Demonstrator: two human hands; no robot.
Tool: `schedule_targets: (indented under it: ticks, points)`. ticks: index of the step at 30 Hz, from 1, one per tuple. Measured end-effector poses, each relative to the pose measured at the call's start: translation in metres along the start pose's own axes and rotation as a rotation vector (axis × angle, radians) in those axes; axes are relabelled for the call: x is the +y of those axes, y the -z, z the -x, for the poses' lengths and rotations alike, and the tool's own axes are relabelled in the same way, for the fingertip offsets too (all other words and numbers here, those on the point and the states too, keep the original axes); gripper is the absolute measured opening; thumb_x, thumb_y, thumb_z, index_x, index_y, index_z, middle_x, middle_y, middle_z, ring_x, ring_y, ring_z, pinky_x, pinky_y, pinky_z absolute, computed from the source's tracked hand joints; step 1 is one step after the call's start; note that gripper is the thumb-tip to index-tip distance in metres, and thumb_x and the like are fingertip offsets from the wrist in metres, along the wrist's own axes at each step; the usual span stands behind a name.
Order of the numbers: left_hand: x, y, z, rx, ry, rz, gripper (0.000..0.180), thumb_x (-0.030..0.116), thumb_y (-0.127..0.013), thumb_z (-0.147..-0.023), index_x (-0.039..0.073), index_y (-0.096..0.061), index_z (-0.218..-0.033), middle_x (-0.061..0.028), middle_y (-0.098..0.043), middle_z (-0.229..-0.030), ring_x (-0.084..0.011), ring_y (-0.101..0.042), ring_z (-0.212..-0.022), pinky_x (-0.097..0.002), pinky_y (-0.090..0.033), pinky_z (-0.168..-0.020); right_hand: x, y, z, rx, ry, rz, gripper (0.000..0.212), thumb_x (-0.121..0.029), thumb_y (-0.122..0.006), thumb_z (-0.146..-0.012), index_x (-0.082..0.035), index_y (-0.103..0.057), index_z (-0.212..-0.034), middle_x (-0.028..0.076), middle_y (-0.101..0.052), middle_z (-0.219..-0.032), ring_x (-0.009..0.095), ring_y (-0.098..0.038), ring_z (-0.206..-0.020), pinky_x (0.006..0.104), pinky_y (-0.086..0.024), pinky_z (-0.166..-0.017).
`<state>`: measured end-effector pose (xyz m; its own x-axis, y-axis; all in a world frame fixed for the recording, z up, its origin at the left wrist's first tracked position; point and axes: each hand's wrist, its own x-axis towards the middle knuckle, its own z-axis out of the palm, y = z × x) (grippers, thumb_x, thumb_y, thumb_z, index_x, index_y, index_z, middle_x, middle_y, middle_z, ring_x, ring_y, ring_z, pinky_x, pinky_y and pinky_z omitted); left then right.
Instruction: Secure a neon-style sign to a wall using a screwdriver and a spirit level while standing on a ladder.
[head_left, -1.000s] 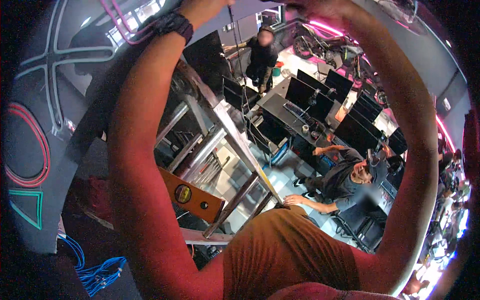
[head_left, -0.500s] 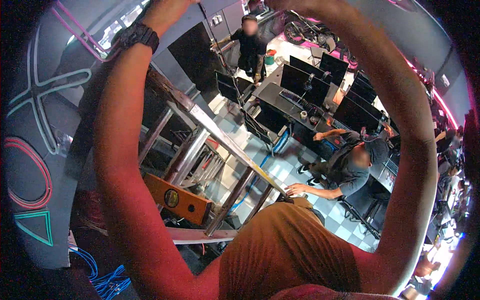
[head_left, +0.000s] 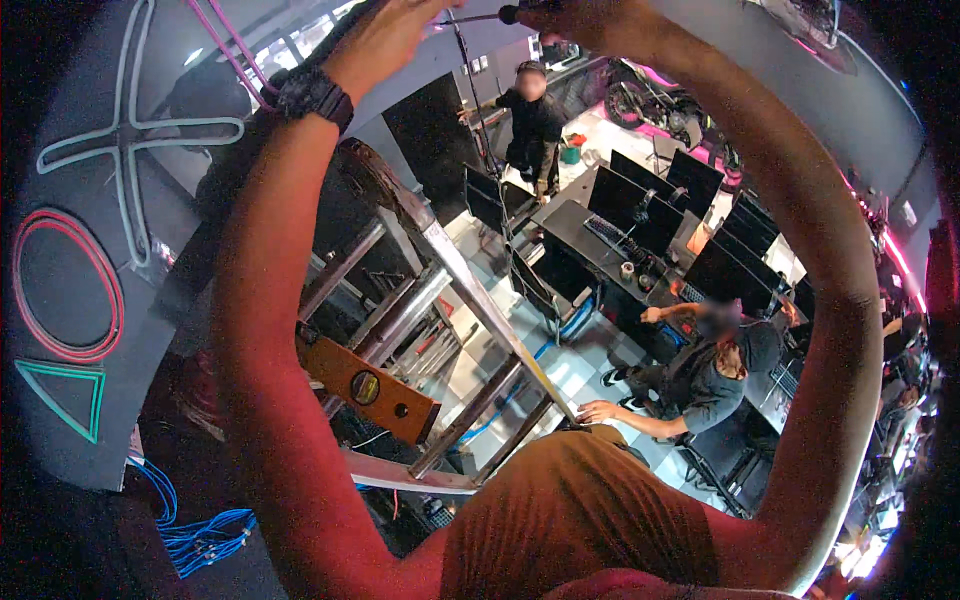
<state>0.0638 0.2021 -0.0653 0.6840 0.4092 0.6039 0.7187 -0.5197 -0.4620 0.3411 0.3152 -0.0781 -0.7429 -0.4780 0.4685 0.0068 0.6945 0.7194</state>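
Both my arms reach up to the top of the view. My left hand [head_left: 392, 42], below it a black wristwatch [head_left: 315, 98], has its fingers drawn together near the tip of a thin shaft; what they pinch is too small to tell. My right hand [head_left: 590, 25] is closed around the dark handle of what looks like a screwdriver [head_left: 475, 18], its shaft pointing left toward my left fingers. A thin black cable [head_left: 466, 70] hangs down beside my left hand. Below me, a ladder [head_left: 480, 300] carries an orange-brown spirit level [head_left: 405, 408] on its left side.
A seated person [head_left: 710, 370] rests one hand on the ladder's rail near my waist. Another person [head_left: 530, 120] stands farther back. Desks with monitors [head_left: 625, 205] fill the right. Neon shapes [head_left: 70, 285] line the left wall, above bundled blue cables [head_left: 205, 540].
The view has shifted, so the room sits farther right and lower. More of both hands shows, and the screwdriver's shaft has come into sight between them.
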Motion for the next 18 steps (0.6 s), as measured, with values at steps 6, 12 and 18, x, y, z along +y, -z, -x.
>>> schedule_targets:
  ticks: [6,12,18]
  points:
    - [0.013,0.061,0.027,-0.15,0.077,-0.139,0.049,-0.003,-0.067,-0.085,0.008,-0.06,-0.133,-0.017,-0.063,-0.127,-0.0385,-0.059,-0.12,-0.0456,-0.048,-0.104,-0.063,0.037,-0.036,-0.308,-0.301,0.26,0.04,-0.021,-0.072,-0.089,-0.004,-0.061,-0.123,0.016,-0.073,-0.093,0.036,-0.075,-0.086,0.048,-0.062,-0.072]
    - [0.023,0.129,0.04,-0.183,0.106,-0.272,0.039,0.007,-0.068,-0.091,0.009,-0.062,-0.13,-0.0156,-0.065,-0.124,-0.0375,-0.06,-0.119,-0.0454,-0.047,-0.104,-0.025,0.03,-0.03,-0.502,-0.779,-0.585,0.031,-0.01,-0.071,-0.091,-0.003,-0.06,-0.119,0.023,-0.069,-0.104,0.042,-0.072,-0.088,0.0488,-0.06,-0.077]
    - [0.049,0.222,0.097,-0.36,0.209,-0.378,0.039,0.014,-0.068,-0.096,0.009,-0.063,-0.134,-0.0134,-0.065,-0.134,-0.0333,-0.06,-0.125,-0.0428,-0.045,-0.11,-0.06,0.01,-0.043,-0.316,-0.544,0.095,0.05,-0.005,-0.066,-0.091,-0.005,-0.046,-0.137,0.021,-0.063,-0.123,0.035,-0.071,-0.086,0.0415,-0.061,-0.08]
